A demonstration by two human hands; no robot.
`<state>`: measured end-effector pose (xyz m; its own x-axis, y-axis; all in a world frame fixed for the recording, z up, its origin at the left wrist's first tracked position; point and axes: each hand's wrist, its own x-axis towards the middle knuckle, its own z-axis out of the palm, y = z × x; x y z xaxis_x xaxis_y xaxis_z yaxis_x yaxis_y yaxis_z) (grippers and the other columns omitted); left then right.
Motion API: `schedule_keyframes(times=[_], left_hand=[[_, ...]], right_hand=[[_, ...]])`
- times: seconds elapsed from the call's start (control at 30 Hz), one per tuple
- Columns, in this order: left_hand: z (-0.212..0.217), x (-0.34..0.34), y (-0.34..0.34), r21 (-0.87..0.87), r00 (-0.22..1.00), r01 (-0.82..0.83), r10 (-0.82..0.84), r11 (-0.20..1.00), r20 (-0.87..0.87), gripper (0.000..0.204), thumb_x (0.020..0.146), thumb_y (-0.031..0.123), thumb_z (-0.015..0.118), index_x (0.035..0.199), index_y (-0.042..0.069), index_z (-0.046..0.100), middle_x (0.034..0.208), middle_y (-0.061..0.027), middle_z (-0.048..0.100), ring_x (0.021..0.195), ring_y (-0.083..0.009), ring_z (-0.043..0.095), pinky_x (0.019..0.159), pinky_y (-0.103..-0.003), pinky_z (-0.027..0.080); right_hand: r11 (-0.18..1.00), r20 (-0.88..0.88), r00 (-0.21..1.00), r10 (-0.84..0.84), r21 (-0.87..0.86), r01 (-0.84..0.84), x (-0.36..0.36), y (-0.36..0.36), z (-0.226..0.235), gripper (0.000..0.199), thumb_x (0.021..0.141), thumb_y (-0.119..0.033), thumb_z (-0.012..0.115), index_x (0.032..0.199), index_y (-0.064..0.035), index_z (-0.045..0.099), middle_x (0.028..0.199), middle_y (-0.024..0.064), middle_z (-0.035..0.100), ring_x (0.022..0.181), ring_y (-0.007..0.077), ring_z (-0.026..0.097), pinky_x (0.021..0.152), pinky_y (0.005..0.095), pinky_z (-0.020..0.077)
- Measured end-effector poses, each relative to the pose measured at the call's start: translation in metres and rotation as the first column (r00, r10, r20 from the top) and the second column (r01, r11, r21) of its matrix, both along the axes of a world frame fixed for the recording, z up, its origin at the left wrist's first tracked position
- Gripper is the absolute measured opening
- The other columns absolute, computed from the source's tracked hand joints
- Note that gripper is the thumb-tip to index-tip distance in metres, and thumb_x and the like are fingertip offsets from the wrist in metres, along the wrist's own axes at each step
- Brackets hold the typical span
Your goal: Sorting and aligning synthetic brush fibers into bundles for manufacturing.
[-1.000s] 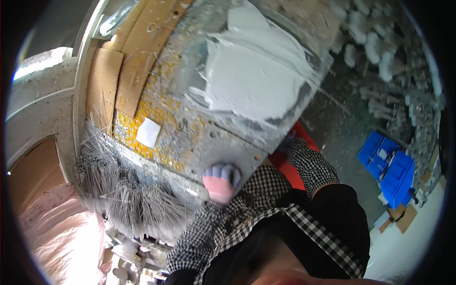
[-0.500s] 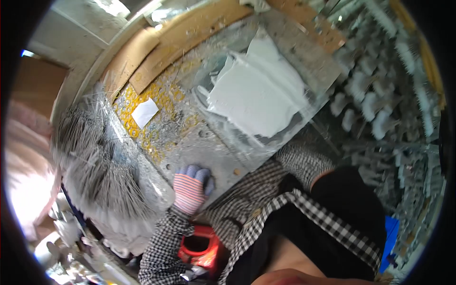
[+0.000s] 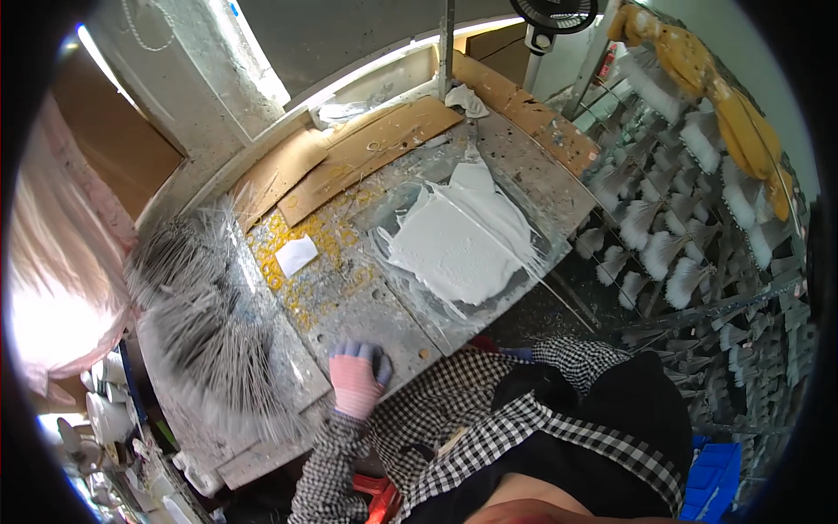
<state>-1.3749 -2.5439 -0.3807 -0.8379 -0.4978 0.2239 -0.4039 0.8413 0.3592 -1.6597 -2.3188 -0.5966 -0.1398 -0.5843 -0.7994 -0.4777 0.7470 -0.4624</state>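
Observation:
My left hand (image 3: 358,377), in a pink and bluish knitted glove, rests on the near edge of a worn grey tabletop (image 3: 349,313). Its fingers lie against the surface, with no object visible in them. Of my right hand (image 3: 520,354), only a bluish bit of glove shows beyond the checked sleeve, close to the table's edge; its fingers are hidden. Ahead of it, thick white paste (image 3: 463,236) is spread over a grey, smeared board. A small white paper (image 3: 297,255) lies among yellow ring marks. Large bundles of thin grey strands (image 3: 218,349) cover the table's left side.
Cardboard pieces (image 3: 367,157) line the table's back, near a crumpled white cloth (image 3: 468,100). Racks of white-tipped tufts (image 3: 672,236) stand at right, with yellow cloth (image 3: 751,131) above. A black fan (image 3: 559,13) is behind. A red object (image 3: 380,499) and a blue container (image 3: 711,480) sit low.
The view has shifted, showing more of the back wall, the fan and the racks. My left hand stays at the table's near edge. A bit of the right glove now shows.

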Motion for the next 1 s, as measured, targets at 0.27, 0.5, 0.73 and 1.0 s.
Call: schedule_keyframes(times=[0.27, 0.5, 0.73, 1.0], left_hand=[[0.009, -0.006, 0.000, 0.115, 0.999, -0.040, 0.039, 0.993, 0.012, 0.023, 0.076, 0.023, 0.072, 0.094, 0.012, 0.063, 0.090, -0.0090, 0.061, 0.087, -0.0321, 0.058, 0.079, -0.046, 0.044], [0.004, 0.000, -0.003, 0.106, 1.000, -0.013, 0.011, 0.994, 0.017, 0.021, 0.077, 0.023, 0.072, 0.093, 0.013, 0.062, 0.090, -0.0088, 0.060, 0.089, -0.0319, 0.058, 0.078, -0.046, 0.043], [-0.008, 0.008, 0.001, -0.029, 0.999, -0.036, 0.035, 0.999, -0.030, 0.020, 0.077, 0.022, 0.073, 0.089, 0.010, 0.062, 0.089, -0.0134, 0.061, 0.088, -0.0366, 0.056, 0.080, -0.049, 0.042], [-0.019, 0.028, 0.003, -0.124, 0.998, -0.058, 0.062, 0.991, 0.028, 0.017, 0.079, 0.024, 0.070, 0.085, 0.010, 0.062, 0.084, -0.0142, 0.060, 0.083, -0.0370, 0.056, 0.077, -0.050, 0.044]], right_hand=[[0.972, 0.136, 0.963, 0.234, -0.063, -0.227, 0.024, -0.030, -0.003, 0.044, 0.100, -0.042, 0.049, 0.120, -0.0073, 0.067, 0.115, 0.0161, 0.069, 0.096, 0.0334, 0.066, 0.088, 0.0467, 0.0518], [0.899, 0.105, 0.909, 0.403, -0.230, -0.372, 0.032, -0.011, -0.024, 0.041, 0.100, -0.040, 0.050, 0.117, -0.0064, 0.068, 0.110, 0.0149, 0.070, 0.089, 0.0319, 0.067, 0.082, 0.0462, 0.0531], [0.866, -0.083, 0.928, 0.364, -0.337, -0.370, -0.006, 0.067, -0.018, 0.038, 0.100, -0.037, 0.051, 0.113, -0.0054, 0.069, 0.104, 0.0138, 0.072, 0.081, 0.0304, 0.068, 0.076, 0.0458, 0.0544], [0.704, -0.364, 0.931, -0.017, -0.666, -0.247, -0.012, 0.108, 0.121, 0.034, 0.101, -0.033, 0.050, 0.106, -0.0057, 0.070, 0.094, 0.0141, 0.072, 0.076, 0.0309, 0.068, 0.076, 0.0448, 0.0552]])
